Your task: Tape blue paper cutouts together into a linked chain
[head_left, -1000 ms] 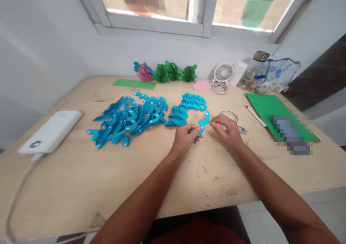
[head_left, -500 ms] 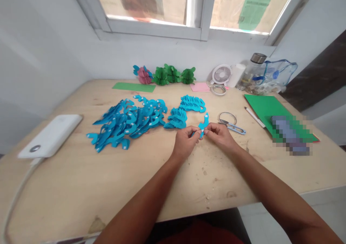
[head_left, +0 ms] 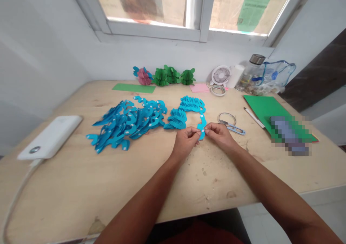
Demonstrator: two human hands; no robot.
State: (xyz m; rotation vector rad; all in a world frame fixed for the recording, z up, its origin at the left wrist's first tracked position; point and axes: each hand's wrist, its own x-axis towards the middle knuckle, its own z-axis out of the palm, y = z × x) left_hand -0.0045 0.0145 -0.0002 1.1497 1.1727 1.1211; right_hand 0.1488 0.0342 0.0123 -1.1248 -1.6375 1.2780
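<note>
A curved blue paper cutout (head_left: 202,123) with small white squares on it is held above the table between my two hands. My left hand (head_left: 186,139) pinches its left edge. Fingers of my right hand (head_left: 218,132) are closed at its right edge, by a white square. Just beyond my hands lie two fanned stacks of blue paper pieces, a nearer stack (head_left: 177,119) and a farther stack (head_left: 192,103). To the left spreads a large loose pile of blue cutouts (head_left: 135,119), many carrying white squares.
Blue-handled thread snips (head_left: 235,128) and a wire ring (head_left: 227,118) lie right of my hands. A pen (head_left: 254,117) and green sheets (head_left: 266,109) are farther right. Folded paper figures (head_left: 166,75), a small fan (head_left: 221,74) and a bottle (head_left: 250,72) line the back. A power bank (head_left: 51,136) sits left.
The blue cutout has turned slightly between my fingers, its upper end shifting left, and more of its lower part now shows. Both hands stay nearly in place.
</note>
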